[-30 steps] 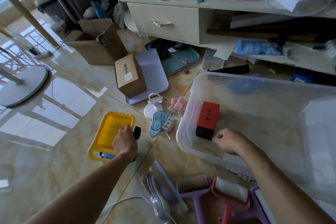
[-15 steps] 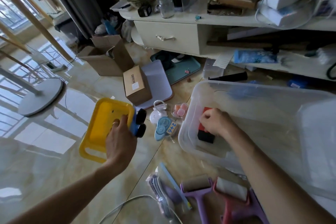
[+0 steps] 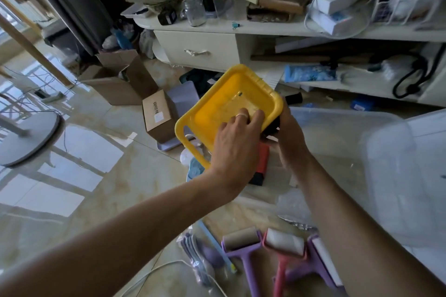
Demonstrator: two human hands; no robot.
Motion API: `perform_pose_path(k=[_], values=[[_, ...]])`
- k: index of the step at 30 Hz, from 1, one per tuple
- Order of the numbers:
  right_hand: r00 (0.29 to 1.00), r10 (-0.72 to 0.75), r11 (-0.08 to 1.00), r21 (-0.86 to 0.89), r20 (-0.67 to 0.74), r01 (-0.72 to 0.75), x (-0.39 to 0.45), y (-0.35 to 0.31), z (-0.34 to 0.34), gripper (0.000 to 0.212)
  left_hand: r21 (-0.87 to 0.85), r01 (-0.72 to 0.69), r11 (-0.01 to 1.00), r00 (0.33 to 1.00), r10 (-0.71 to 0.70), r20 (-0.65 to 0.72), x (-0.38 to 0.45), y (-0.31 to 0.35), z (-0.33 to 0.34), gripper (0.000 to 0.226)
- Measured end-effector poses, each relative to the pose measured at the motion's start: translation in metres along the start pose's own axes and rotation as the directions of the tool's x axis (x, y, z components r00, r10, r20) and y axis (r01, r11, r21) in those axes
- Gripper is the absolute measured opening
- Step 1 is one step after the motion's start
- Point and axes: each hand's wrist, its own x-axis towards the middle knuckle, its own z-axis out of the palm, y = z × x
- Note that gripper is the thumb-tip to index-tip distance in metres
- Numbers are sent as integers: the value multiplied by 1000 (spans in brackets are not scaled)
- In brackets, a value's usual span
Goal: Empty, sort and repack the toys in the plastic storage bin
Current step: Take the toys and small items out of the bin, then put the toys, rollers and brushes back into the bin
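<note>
A yellow toy cart (image 3: 224,106) with black wheels is held up in the air over the near-left corner of the clear plastic storage bin (image 3: 391,176). My left hand (image 3: 235,144) grips its near edge, fingers inside the yellow tray. My right hand (image 3: 290,135) holds its right side by the black wheels. A red and black block (image 3: 261,166) lies inside the bin, partly hidden behind my hands.
Purple and pink lint rollers (image 3: 243,248) and a bag of small tools (image 3: 200,258) lie on the floor near me. A brown cardboard box (image 3: 156,113) on a lilac board, a larger open carton (image 3: 120,79) and a cluttered white cabinet (image 3: 200,48) stand beyond.
My left hand lifted the yellow cart from the floor and carried it right, over the bin's corner. My right hand left the red block and took hold of the cart's right side.
</note>
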Motion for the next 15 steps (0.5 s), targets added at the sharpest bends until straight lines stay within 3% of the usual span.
perform_pose_path(k=[4, 9, 12, 15], values=[[991, 8, 994, 108, -135, 7, 0, 8, -31, 26, -30, -89, 996, 995, 91, 49, 18, 36, 19, 43], [940, 196, 942, 318, -279, -102, 9, 29, -70, 49, -91, -119, 989, 981, 131, 145, 29, 75, 50, 39], [903, 260, 899, 426, -343, -98, 13, 46, -92, 61, -105, -217, 970, 953, 234, 194, 30, 92, 74, 43], [845, 353, 870, 473, -403, -138, 4, 57, -113, 46, -105, -316, 943, 910, 332, 247, 24, 103, 105, 50]])
